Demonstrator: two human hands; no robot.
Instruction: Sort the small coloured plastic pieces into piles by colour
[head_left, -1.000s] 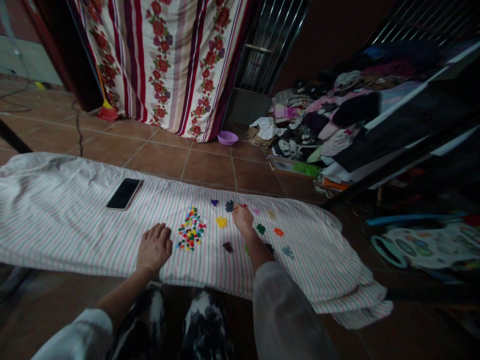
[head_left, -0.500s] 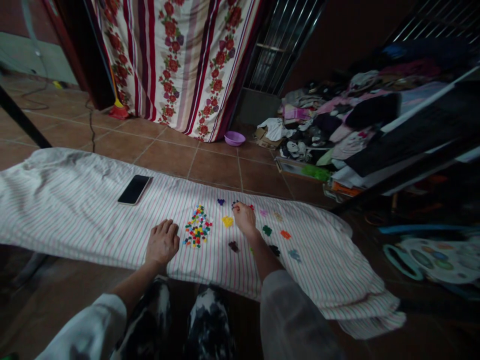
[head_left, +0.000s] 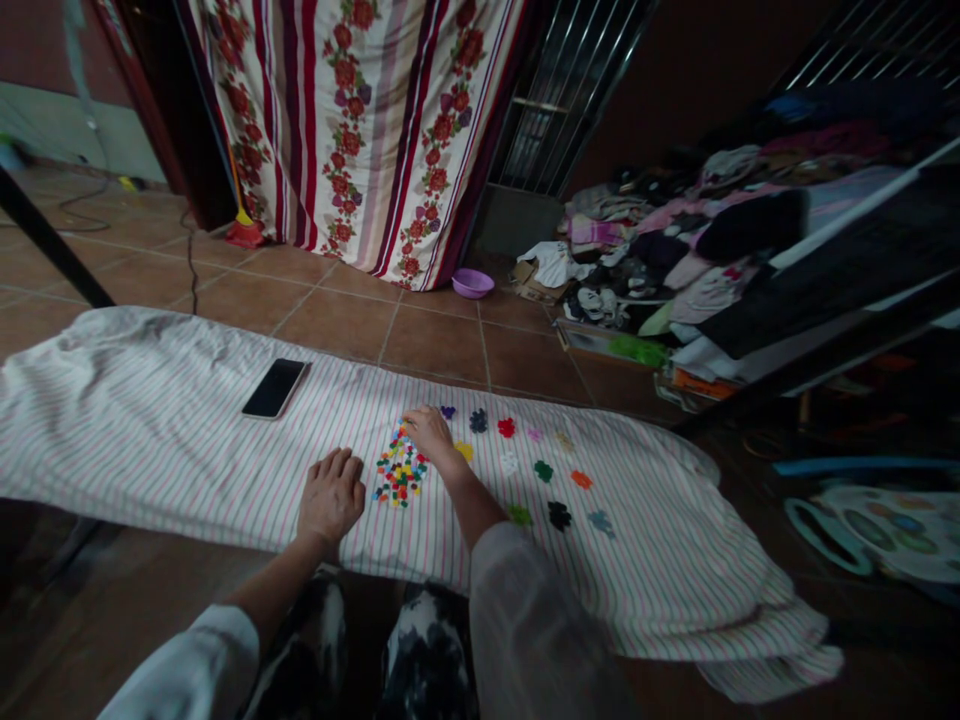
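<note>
My left hand point(head_left: 331, 498) lies flat on the striped cloth point(head_left: 172, 440), just left of a mixed heap of tiny coloured pieces point(head_left: 399, 475). At the far end of that heap, my right hand point(head_left: 429, 432) has its fingertips pinched together; whatever is between them is too small to make out. Small single-colour piles spread to the right: purple point(head_left: 448, 412), dark grey point(head_left: 478, 421), red point(head_left: 506, 428), yellow point(head_left: 465, 452), white point(head_left: 509, 462), dark green point(head_left: 544, 471), orange point(head_left: 581, 479), black point(head_left: 559, 515), light green point(head_left: 519, 514) and grey-blue point(head_left: 601, 523). My right forearm covers part of the cloth.
A phone point(head_left: 275, 388) lies on the cloth to the left. Beyond it on the tiled floor are a purple basin point(head_left: 472, 284), a red broom point(head_left: 245, 232) and a floral curtain point(head_left: 390, 130). Clothes are heaped point(head_left: 660, 235) at the back right, behind a dark bar point(head_left: 810, 345).
My right hand has moved left from the dark grey pile to the mixed heap, uncovering the red and white piles. The brown pile is now behind my forearm. My left hand stays put.
</note>
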